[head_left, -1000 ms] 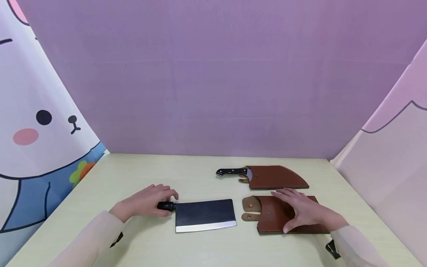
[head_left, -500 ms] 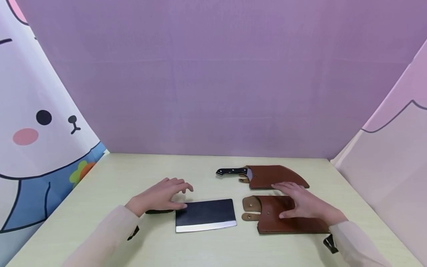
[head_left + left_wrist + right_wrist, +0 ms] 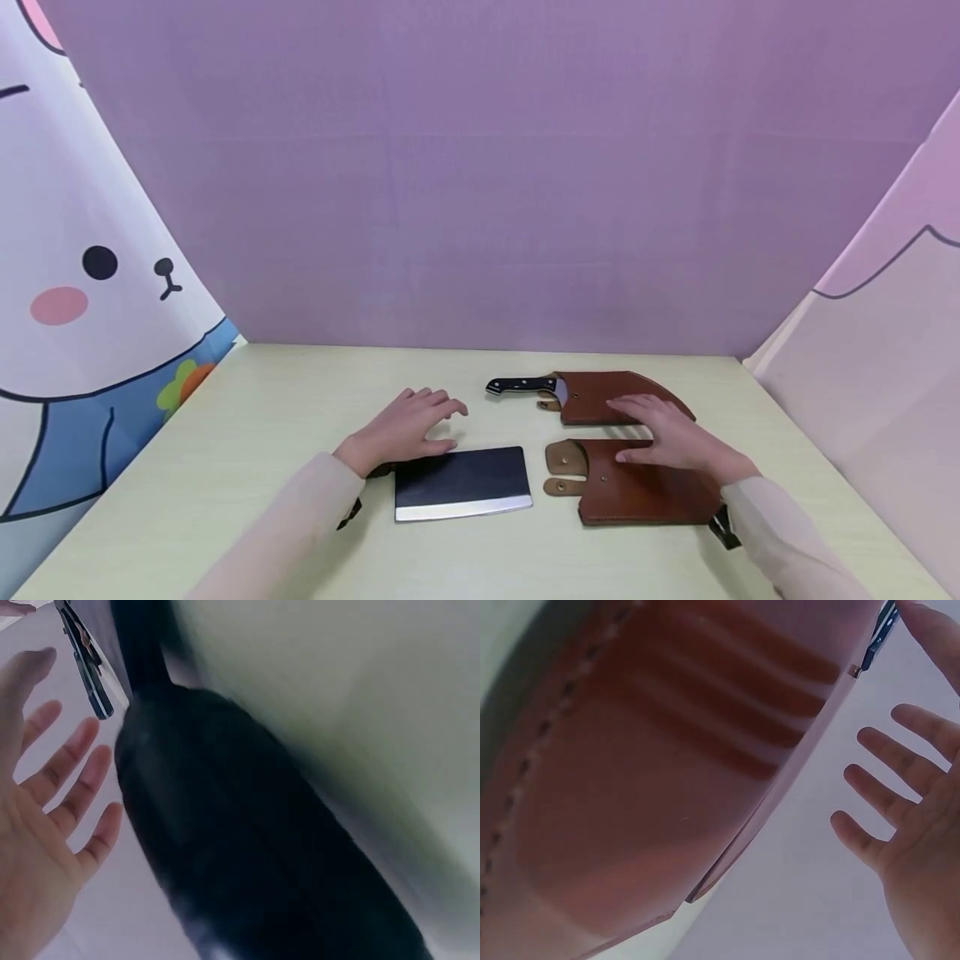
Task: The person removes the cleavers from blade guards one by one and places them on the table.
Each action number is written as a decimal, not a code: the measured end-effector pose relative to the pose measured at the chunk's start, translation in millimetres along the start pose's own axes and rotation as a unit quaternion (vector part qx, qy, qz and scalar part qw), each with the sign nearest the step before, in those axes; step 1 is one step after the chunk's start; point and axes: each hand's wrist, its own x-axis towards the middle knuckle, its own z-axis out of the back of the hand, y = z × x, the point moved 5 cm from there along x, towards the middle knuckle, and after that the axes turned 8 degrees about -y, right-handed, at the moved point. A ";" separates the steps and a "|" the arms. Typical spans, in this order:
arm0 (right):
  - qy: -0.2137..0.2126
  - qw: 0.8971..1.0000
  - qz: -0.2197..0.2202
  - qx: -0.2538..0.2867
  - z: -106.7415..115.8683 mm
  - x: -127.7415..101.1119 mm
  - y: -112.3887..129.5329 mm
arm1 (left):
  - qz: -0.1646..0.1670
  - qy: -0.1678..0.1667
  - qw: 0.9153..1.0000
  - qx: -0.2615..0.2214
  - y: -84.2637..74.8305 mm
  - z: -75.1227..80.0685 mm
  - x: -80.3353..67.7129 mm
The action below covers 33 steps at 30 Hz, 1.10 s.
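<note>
L hand (image 3: 408,427) hovers w/ fingers spread and relaxed, grasping nothing, just above the handle end of the cleaver (image 3: 461,482). Cleaver lies flat on the counter (image 3: 300,400) near the front edge, about mid-width, blade dark w/ bright cutting edge facing the front edge; its handle mostly hidden under the wrist. L wrist view: open palm (image 3: 37,825) beside a blurred dark shape, prob. the handle.

R hand (image 3: 671,433) also released, fingers straight, over the far edge of the empty brown sheath (image 3: 637,492), which lies flat just right of the cleaver, straps toward it. Can't tell if fingertips touch the leather. R wrist view: spread fingers (image 3: 889,787) next to sheath leather (image 3: 645,795).

2nd sheath (image 3: 622,396) w/ black-handled knife (image 3: 521,386) inside lies just behind, nearer the back edge, handle pointing left.
</note>
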 end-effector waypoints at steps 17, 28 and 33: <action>0.005 1.000 -0.007 0.002 -3.9 23.0 -11.5 | 0.066 -0.018 0.997 0.047 -2.7 -15.6 43.8; 0.010 1.000 -0.020 -0.011 -5.4 33.9 -21.1 | 0.109 0.011 0.993 0.050 -7.7 -22.0 68.5; 0.013 0.999 -0.032 -0.016 -7.4 37.1 -24.5 | 0.117 0.013 0.992 0.044 -5.8 -27.8 77.4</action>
